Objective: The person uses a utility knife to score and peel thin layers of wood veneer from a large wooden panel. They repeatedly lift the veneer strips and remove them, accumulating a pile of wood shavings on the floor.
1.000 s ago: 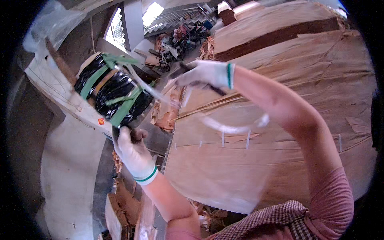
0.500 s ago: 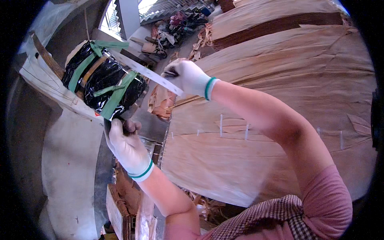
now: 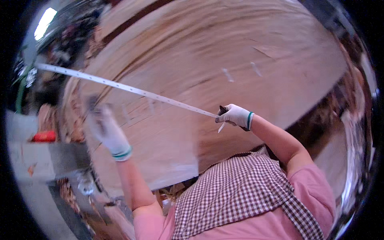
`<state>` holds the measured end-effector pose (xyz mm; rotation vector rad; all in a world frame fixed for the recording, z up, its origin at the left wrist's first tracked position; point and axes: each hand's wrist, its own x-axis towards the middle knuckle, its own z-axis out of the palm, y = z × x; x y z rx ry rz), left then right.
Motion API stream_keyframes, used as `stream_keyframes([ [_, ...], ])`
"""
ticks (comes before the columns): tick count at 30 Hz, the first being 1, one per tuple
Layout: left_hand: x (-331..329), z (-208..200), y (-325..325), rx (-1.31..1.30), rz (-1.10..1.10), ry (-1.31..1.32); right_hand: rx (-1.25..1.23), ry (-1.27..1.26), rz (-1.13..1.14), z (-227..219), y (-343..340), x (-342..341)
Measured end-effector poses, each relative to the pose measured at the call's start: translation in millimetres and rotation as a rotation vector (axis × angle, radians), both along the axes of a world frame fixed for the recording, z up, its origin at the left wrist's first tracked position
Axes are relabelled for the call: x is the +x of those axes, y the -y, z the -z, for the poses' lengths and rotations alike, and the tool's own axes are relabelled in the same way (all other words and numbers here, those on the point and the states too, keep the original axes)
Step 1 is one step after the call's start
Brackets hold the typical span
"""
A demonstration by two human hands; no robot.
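A long white tape strip with small evenly spaced marks stretches from the far left down to my right hand. My gloved right hand pinches its near end, and a short tail hangs below the fingers. A dark object also juts from that hand; its kind is unclear. My gloved left hand is raised over the left part of the wood veneer sheet, below the strip. Motion smears its fingers, and whatever they may hold cannot be made out. Short pale tape pieces lie on the veneer.
More stacked veneer stands at the far left. A red object sits by a grey surface on the left. Green strands hang near the strip's far end. Torn veneer scraps line the sheet's left edge.
My right hand has drawn the tape out far to the right, away from the black-wrapped roll. My left hand has left the roll's underside. The view has swung right, over the veneer.
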<state>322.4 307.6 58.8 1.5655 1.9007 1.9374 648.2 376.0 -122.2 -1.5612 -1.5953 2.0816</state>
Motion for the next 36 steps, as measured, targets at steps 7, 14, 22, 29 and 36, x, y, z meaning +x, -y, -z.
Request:
stream_keyframes([
  [7, 214.3, 138.5, 27.3, -0.415, 0.776, 0.06, -0.203, 0.04, 0.373, 15.6, 87.0, 175.1],
  [14, 304.0, 180.3, -2.3, -0.42, 0.75, -0.06, -0.394, -0.538, 0.634, -50.6, 109.2, 234.3],
  [22, 372.4, 179.2, -62.5, -1.324, 0.491, 0.572, -0.387, -1.16, 0.836, -19.7, 39.6, 436.4],
  [29, 541.2, 133.5, -39.3, -1.017, 0.864, 0.518, -0.497, -1.184, 0.761, -17.7, -12.8, 476.9],
  [36, 653.5, 162.2, -108.2, -0.796, 0.896, 1.179, -0.018, -0.748, 0.676, -37.8, -49.6, 483.9],
])
